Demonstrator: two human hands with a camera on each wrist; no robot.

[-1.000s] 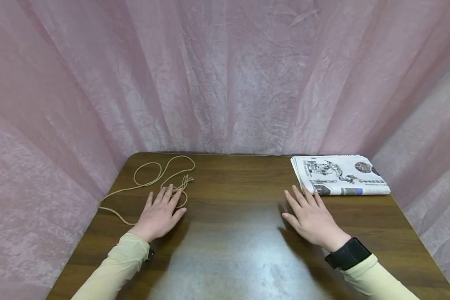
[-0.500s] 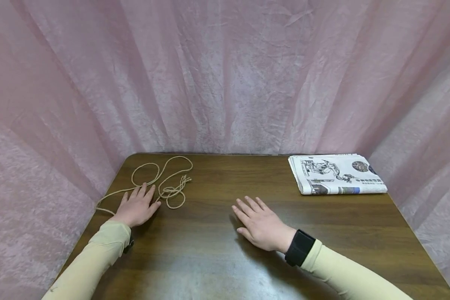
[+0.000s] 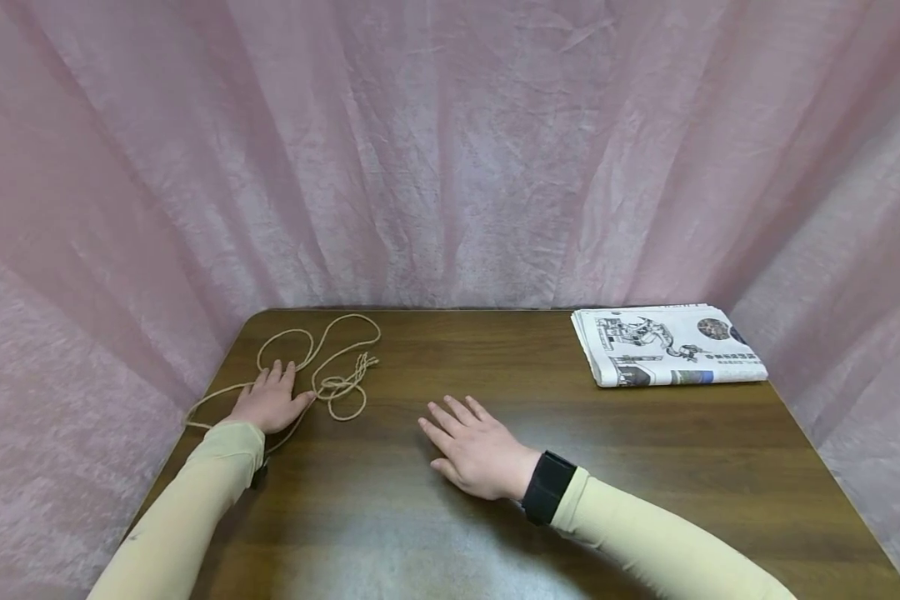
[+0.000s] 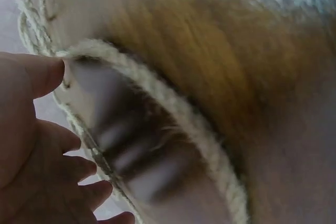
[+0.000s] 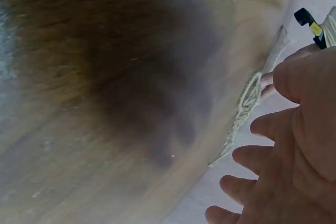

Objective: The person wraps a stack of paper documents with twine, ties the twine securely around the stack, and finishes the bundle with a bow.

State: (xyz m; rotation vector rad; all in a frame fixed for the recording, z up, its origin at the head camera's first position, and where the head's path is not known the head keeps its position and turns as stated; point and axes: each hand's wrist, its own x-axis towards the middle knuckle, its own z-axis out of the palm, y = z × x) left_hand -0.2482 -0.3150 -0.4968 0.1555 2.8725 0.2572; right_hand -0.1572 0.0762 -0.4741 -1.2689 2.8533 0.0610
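Observation:
A thin beige rope [image 3: 336,385] lies in loose loops on the left part of the table, its knotted, frayed end at the right of the loops. Over the loops my left hand [image 3: 266,407] is spread palm down, fingers straight; in the left wrist view the rope [image 4: 168,95] curves past the thumb, whose tip is right at it. My right hand [image 3: 480,454] hovers palm down with extended fingers over mid-table, right of the rope, holding nothing. A folded newspaper [image 3: 667,346] rests at the back right, apart from both hands.
The brown wooden table [image 3: 450,350] has a rounded back-left corner. Pink curtains [image 3: 450,167] hang behind it and along both sides. A black band [image 3: 548,487] circles my right wrist.
My right hand has moved left from beside the newspaper to mid-table. My left hand has shifted left from the rope's knotted end onto its left loops. The view has shifted slightly.

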